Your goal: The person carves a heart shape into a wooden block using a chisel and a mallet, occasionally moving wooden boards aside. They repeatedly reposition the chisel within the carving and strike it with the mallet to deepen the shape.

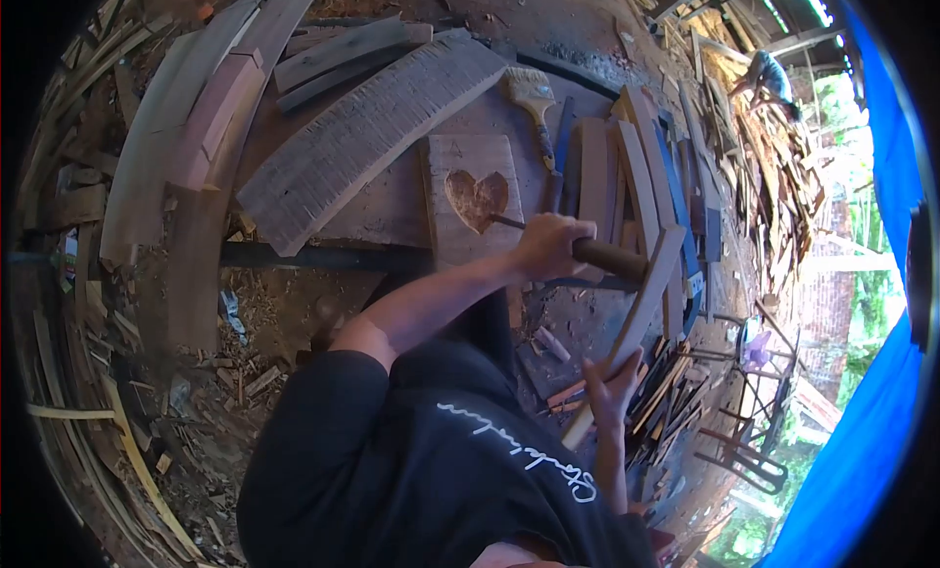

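My left hand (550, 247) is closed around a chisel (612, 259). Its thin metal blade points left, the tip at the lower right edge of a heart-shaped recess (477, 200) carved in a wooden board (450, 152). To the right, my right hand (611, 384) grips a long wooden stick (638, 308) near its lower part. The stick's upper part overlaps the butt of the chisel handle. Above the board lies a paintbrush (533, 96) with pale bristles.
A wide rough-sawn plank (362, 137) lies across the bench, left of the board. Several narrow wood strips and tools (593, 166) line the right side. Long boards (186, 108) stand at the left. Wood scraps cover the ground, and a person (769, 78) is by the woodpile (774, 166).
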A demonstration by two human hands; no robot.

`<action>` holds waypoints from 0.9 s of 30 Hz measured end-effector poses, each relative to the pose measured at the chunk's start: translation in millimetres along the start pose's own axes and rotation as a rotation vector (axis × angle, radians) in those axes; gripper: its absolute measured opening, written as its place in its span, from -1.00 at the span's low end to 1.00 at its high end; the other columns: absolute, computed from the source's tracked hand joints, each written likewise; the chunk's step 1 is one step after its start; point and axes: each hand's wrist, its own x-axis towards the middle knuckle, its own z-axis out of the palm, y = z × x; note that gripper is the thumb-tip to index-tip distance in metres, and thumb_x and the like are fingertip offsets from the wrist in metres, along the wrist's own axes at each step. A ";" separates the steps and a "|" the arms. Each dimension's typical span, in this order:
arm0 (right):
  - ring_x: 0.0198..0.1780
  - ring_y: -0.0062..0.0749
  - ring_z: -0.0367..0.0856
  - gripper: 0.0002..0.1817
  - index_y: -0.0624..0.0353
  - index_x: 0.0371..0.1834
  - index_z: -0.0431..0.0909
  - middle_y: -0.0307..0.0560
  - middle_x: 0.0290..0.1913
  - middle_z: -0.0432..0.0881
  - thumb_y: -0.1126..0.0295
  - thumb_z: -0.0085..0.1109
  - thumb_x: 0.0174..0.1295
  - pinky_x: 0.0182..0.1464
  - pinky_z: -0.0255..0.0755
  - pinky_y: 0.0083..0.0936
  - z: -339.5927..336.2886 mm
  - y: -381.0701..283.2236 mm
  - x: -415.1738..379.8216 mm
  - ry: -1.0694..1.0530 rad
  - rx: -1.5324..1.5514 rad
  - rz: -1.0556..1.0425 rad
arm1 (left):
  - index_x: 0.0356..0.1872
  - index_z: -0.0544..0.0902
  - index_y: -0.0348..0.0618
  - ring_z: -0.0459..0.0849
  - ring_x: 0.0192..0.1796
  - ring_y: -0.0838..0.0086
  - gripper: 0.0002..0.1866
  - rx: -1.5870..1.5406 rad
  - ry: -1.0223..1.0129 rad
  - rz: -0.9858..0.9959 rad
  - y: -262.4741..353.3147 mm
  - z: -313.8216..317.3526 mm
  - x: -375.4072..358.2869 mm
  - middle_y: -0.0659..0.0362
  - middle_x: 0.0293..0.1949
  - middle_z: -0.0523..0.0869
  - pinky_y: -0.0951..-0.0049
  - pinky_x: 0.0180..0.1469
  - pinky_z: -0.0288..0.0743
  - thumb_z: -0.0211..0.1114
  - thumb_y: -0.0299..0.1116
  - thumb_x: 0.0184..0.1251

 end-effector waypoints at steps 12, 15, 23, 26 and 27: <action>-0.50 -0.61 0.46 -0.41 0.20 0.24 0.24 -0.20 -0.31 0.46 0.52 0.29 0.17 -0.50 0.36 -0.69 35.2 43.4 -15.4 -0.027 0.184 0.233 | -0.43 0.59 -0.03 0.72 -0.35 0.12 -0.77 0.058 0.008 0.052 -4.6 2.8 -5.6 0.13 -0.49 0.67 0.16 -0.31 0.52 0.48 -0.32 -0.11; -0.52 -0.62 0.43 -0.43 0.20 0.25 0.25 -0.22 -0.32 0.44 0.52 0.29 0.19 -0.53 0.35 -0.69 5.3 6.2 -11.5 0.100 0.527 0.372 | -0.43 0.58 -0.01 0.72 -0.38 0.14 -0.77 0.096 0.016 0.114 -0.8 1.7 -9.3 0.15 -0.50 0.66 0.17 -0.33 0.52 0.47 -0.33 -0.12; -0.49 -0.67 0.39 -0.42 0.19 0.20 0.25 -0.22 -0.36 0.40 0.57 0.34 0.15 -0.52 0.36 -0.70 1.4 1.5 -8.6 0.163 0.495 0.301 | -0.41 0.56 0.01 0.71 -0.41 0.18 -0.73 0.067 0.082 0.211 13.1 8.3 6.0 0.18 -0.51 0.64 0.17 -0.37 0.51 0.48 -0.33 -0.15; -0.43 -0.66 0.39 -0.40 0.19 0.20 0.26 -0.23 -0.36 0.39 0.56 0.36 0.13 -0.44 0.38 -0.68 2.8 -0.9 -10.8 0.143 0.441 0.254 | -0.40 0.55 0.00 0.71 -0.41 0.17 -0.73 0.086 0.094 0.180 7.5 8.6 6.9 0.18 -0.51 0.64 0.17 -0.37 0.51 0.48 -0.32 -0.13; -0.41 -0.65 0.38 -0.39 0.19 0.21 0.26 -0.23 -0.35 0.40 0.55 0.37 0.12 -0.41 0.37 -0.68 1.9 -3.0 -10.0 0.139 0.428 0.252 | -0.40 0.55 0.00 0.72 -0.41 0.17 -0.73 0.076 0.111 0.164 6.1 8.8 7.0 0.18 -0.51 0.65 0.17 -0.37 0.51 0.48 -0.32 -0.12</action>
